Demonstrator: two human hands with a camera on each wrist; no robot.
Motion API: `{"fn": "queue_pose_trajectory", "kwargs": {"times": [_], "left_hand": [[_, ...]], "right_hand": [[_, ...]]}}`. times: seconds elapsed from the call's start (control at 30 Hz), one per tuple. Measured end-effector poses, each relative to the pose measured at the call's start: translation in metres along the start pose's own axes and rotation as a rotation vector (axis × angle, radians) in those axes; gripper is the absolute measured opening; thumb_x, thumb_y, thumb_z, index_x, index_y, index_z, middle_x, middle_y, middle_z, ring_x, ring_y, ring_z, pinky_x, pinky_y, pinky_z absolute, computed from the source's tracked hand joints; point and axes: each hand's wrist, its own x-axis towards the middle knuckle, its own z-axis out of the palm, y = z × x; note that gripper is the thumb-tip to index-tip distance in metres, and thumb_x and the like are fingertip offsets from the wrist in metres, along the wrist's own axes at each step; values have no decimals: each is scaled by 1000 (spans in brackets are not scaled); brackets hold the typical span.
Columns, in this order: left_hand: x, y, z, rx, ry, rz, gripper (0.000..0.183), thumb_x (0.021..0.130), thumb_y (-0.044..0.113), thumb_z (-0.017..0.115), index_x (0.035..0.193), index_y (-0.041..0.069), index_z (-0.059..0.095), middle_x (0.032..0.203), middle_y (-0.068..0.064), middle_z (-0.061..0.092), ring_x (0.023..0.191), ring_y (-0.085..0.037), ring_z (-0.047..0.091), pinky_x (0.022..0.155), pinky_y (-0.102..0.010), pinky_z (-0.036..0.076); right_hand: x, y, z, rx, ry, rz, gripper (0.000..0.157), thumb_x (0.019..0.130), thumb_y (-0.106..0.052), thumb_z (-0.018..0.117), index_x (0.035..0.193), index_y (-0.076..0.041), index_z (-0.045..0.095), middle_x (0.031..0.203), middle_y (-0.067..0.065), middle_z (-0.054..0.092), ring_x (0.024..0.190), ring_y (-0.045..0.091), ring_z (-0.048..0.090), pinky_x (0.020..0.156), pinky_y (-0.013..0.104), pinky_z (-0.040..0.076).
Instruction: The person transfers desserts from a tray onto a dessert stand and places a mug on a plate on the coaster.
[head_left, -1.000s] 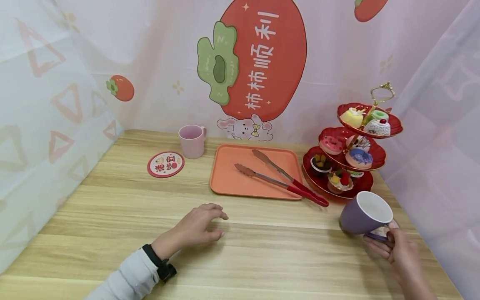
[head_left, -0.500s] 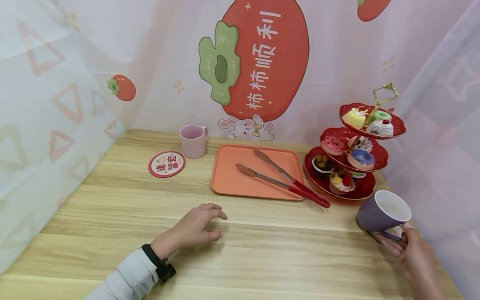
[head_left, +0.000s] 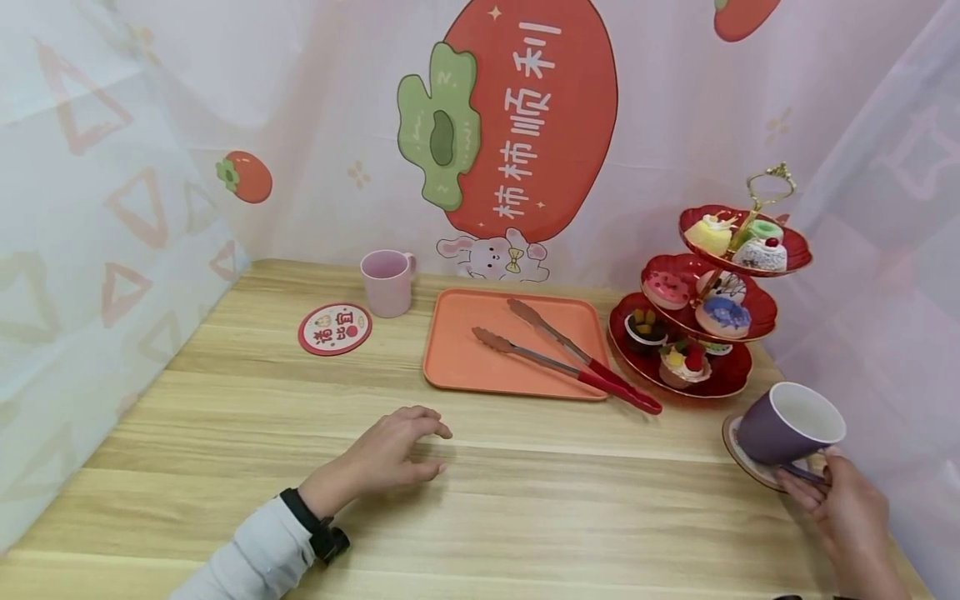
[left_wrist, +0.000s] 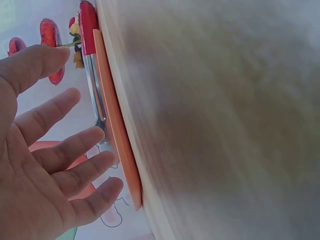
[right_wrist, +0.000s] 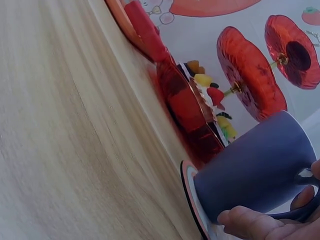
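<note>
At the table's right side my right hand (head_left: 851,504) grips the handle of a purple mug (head_left: 780,429), white inside. Beneath the mug lies a round coaster (head_left: 738,450); in the right wrist view the mug's base (right_wrist: 207,200) is right at the coaster (right_wrist: 190,185). My left hand (head_left: 382,458) hovers over the middle front of the table, fingers loosely bent and holding nothing. The left wrist view shows its palm (left_wrist: 30,185) with the fingers spread apart. Nearest ahead of it is an orange tray (head_left: 457,367), with red-handled tongs (head_left: 592,375) lying across it.
Behind the mug stands a red three-tier stand (head_left: 738,383) bearing several small cakes and donuts. A pink mug (head_left: 388,287) and a round red-rimmed coaster (head_left: 335,328) sit at the back left. Printed curtains (head_left: 322,108) enclose the table's back and sides.
My right hand has moved the purple mug to the right, over the coaster, which now shows more from under it. The left hand has stayed nearly still.
</note>
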Motion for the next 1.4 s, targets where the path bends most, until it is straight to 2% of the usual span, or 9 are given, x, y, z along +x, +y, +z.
{"fn": "queue_pose_trajectory", "kwargs": {"times": [0.17,0.37,0.63,0.83,1.03,1.2,1.4], "left_hand": [[0,0,-1,10,-6,-5,31,78,23,72,106,10,66,118,-16,57,112,-32,50,88,-53,39],[1,0,-3,14,-12,-9,32,78,23,72,107,10,65,117,-14,57,111,-31,51,87,-53,39],[1,-1,-3,33,-18,-7,35,78,25,72,108,9,65,117,-13,57,111,-30,51,87,-52,40],[0,-1,-4,38,-16,-17,36,79,26,72,109,9,64,117,-13,57,111,-30,51,86,-53,40],[0,-1,-5,38,-10,-12,36,78,25,72,109,9,64,117,-12,57,110,-29,51,86,-53,40],[0,-1,-5,47,5,1,35,78,26,73,108,10,65,116,-12,58,109,-29,52,84,-52,41],[0,-1,-7,51,21,3,34,77,25,73,107,10,65,116,-13,57,108,-29,53,83,-53,41]], "right_hand": [[0,-2,-5,31,30,11,37,97,-15,45,65,3,45,70,22,53,67,34,66,67,38,51],[0,-2,-8,40,0,31,37,98,-16,43,65,0,43,67,23,52,68,34,66,68,37,51],[-3,-1,-5,7,-23,11,36,97,-18,45,67,1,43,69,21,55,67,33,66,66,38,52],[-4,2,-5,-22,-95,-2,32,97,-22,47,73,-1,47,71,22,62,69,32,67,64,39,52],[-5,7,-10,32,-226,-6,23,100,-23,40,90,-3,44,79,25,64,75,34,67,65,44,52],[-6,12,-12,95,-302,5,14,101,-18,34,103,-6,41,87,26,64,83,35,65,71,45,51],[-14,16,-3,60,-283,16,13,101,-13,35,106,-6,45,88,22,65,85,31,66,71,40,52]]}}
